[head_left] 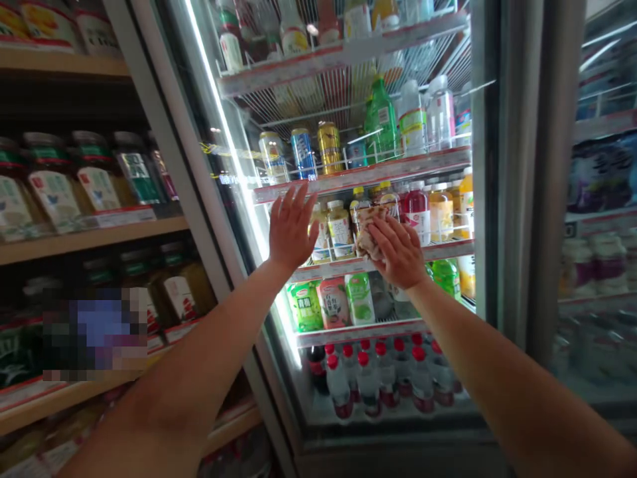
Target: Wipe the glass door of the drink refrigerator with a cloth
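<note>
A glass-fronted drinks cooler [311, 435] fills the middle of the view. My left hand [292, 229] is raised at its glass door, fingers spread and holding nothing, just below the blue can [303, 154]. To its right, my right hand [398, 249] presses a crumpled, pale patterned cloth [369, 234] against the glass, in front of the shelf of yellow-capped and red bottles. Part of the cloth is hidden under my right fingers. Both arms reach forward from the lower corners.
Wooden shelves [94, 236] with rows of jars and bottles stand on the left. A metal door frame [540, 172] runs down the right, with another glass-fronted cooler beyond. Red-capped bottles [368, 385] stand at the bottom of the middle cooler.
</note>
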Available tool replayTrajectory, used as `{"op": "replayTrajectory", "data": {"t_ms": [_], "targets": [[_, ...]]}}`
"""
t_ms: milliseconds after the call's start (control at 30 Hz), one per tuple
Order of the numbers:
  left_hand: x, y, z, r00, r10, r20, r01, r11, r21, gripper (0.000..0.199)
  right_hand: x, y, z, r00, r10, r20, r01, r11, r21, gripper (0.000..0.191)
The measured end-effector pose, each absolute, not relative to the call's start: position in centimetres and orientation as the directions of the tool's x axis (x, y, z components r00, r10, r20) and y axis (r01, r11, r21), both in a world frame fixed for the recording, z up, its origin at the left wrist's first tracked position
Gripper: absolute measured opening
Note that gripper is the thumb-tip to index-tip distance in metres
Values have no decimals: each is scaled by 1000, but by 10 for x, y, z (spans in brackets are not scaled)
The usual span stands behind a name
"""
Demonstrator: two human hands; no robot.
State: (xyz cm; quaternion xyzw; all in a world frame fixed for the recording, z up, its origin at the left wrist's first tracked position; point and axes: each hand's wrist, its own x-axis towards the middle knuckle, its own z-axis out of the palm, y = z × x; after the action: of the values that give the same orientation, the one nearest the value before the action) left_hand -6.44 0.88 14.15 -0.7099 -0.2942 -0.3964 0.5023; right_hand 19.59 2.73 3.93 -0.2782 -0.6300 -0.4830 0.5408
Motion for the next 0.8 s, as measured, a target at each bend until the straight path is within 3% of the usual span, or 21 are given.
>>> {"op": "replayTrajectory", "data": {"t_ms": [200, 467, 700, 800], "targets": [[-65, 21, 134, 375, 141, 916, 897, -305, -321, 60, 197, 28, 38, -270, -180, 946, 866, 384, 320, 64], [-63, 12, 131, 369, 148, 918, 903, -291, -316, 62, 190, 17, 47, -287, -205, 936, 861, 373, 346, 53], [-64, 14, 131, 360, 171, 917, 894, -346, -286, 63, 182, -1, 96, -339, -57, 939, 885, 320, 339, 56], [-64, 15, 131, 361, 133, 923, 876, -389, -286, 62, 174, -2, 93, -347, -20, 938, 892, 303, 336, 58]]}}
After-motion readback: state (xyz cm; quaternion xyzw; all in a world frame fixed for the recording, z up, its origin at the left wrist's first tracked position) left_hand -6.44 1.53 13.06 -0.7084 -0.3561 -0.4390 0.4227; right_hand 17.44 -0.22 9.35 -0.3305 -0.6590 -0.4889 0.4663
